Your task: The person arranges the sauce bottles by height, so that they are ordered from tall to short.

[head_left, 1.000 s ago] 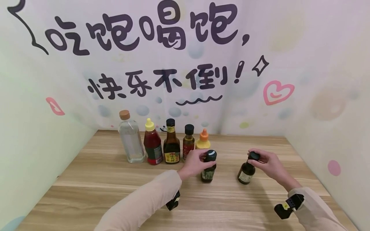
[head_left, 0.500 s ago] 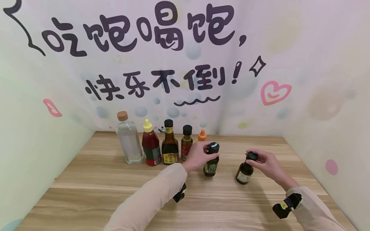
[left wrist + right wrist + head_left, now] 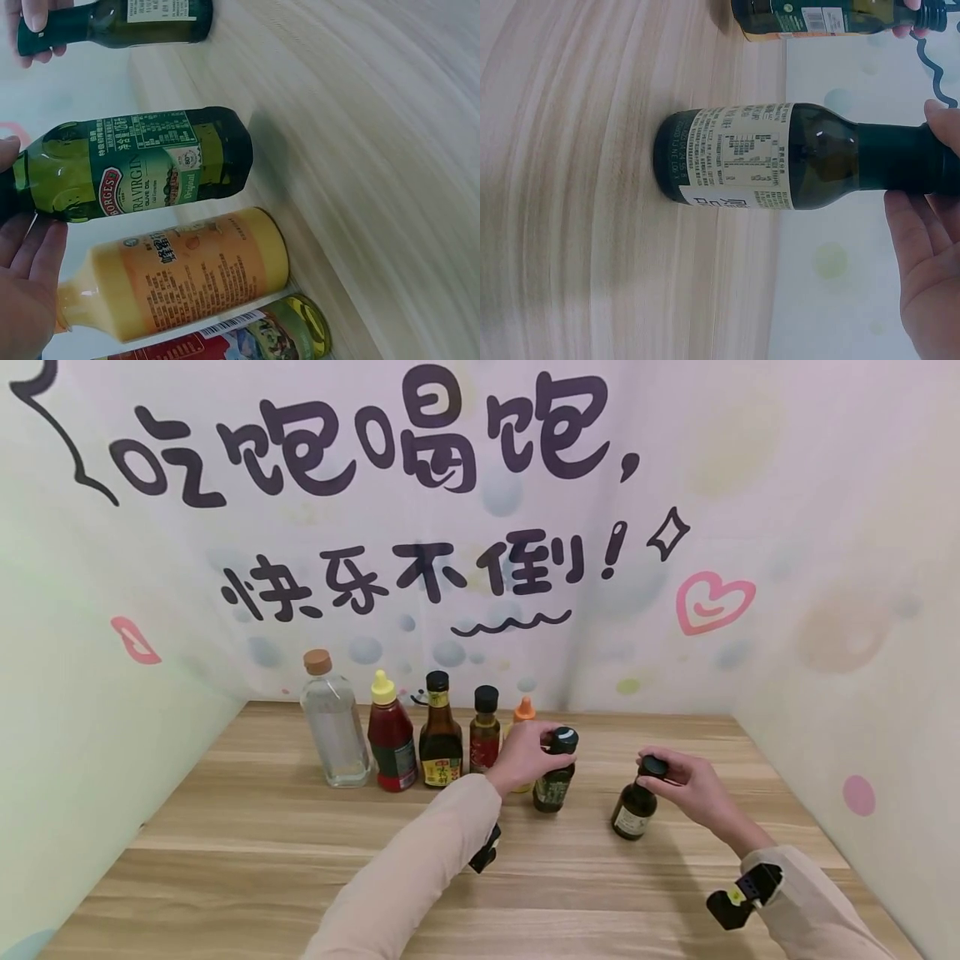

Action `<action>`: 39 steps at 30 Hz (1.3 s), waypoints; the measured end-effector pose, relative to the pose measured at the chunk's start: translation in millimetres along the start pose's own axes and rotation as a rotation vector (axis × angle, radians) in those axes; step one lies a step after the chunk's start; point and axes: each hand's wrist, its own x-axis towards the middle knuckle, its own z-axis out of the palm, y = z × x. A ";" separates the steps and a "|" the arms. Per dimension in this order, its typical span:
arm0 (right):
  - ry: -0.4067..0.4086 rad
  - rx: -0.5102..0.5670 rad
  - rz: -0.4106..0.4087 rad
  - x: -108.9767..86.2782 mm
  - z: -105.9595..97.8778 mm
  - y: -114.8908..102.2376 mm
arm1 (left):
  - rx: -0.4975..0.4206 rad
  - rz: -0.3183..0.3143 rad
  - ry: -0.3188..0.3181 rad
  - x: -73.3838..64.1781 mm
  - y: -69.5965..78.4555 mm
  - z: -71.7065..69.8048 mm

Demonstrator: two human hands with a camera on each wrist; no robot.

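Note:
My left hand [image 3: 528, 756] grips a green olive oil bottle [image 3: 142, 165] around its dark cap, thumb on one side and fingers on the other. The bottle is nearly upright, in front of and right of a yellow squeeze bottle [image 3: 187, 274] with an orange tip, which the hand partly hides in the head view. Farther right, my right hand [image 3: 693, 785] pinches the dark green cap of a small dark glass bottle [image 3: 825, 157]. A cream label with printed text wraps that bottle, which leans slightly, its base close over the wooden table [image 3: 570, 893].
Along the back stand a clear bottle [image 3: 333, 735] with a brown cap, a red sauce bottle [image 3: 392, 752] with a yellow tip, a brown sauce bottle [image 3: 441, 739] and a red-labelled bottle [image 3: 484, 743]. A printed cloth [image 3: 645, 660] hangs behind the table.
My left hand has carried the olive oil bottle a little to the right and toward the back, uncovering part of the yellow squeeze bottle. The right hand and its bottle stay nearly in place.

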 end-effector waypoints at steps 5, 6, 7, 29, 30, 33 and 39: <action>0.012 -0.021 -0.012 0.9 -0.3 0.9 | -0.013 0.006 -0.005 5.6 0.5 3.3; 0.015 -0.024 -0.016 1.2 -0.3 0.9 | -0.020 0.011 -0.001 7.1 0.1 4.1; 0.016 -0.022 -0.019 1.5 -0.5 0.9 | -0.024 0.016 0.003 8.4 -0.7 5.0; 0.012 0.012 -0.019 -1.6 0.1 0.2 | -0.038 0.005 0.080 17.0 -11.0 21.2; 0.012 0.013 -0.019 -1.7 0.0 0.1 | -0.041 -0.004 0.083 17.8 -12.1 21.5; 0.010 0.021 -0.020 -1.7 -0.3 -0.6 | -0.053 -0.020 0.086 19.3 -14.0 21.5; 0.010 0.030 -0.025 -1.0 -0.8 -1.1 | -0.053 -0.014 0.089 19.8 -13.1 21.1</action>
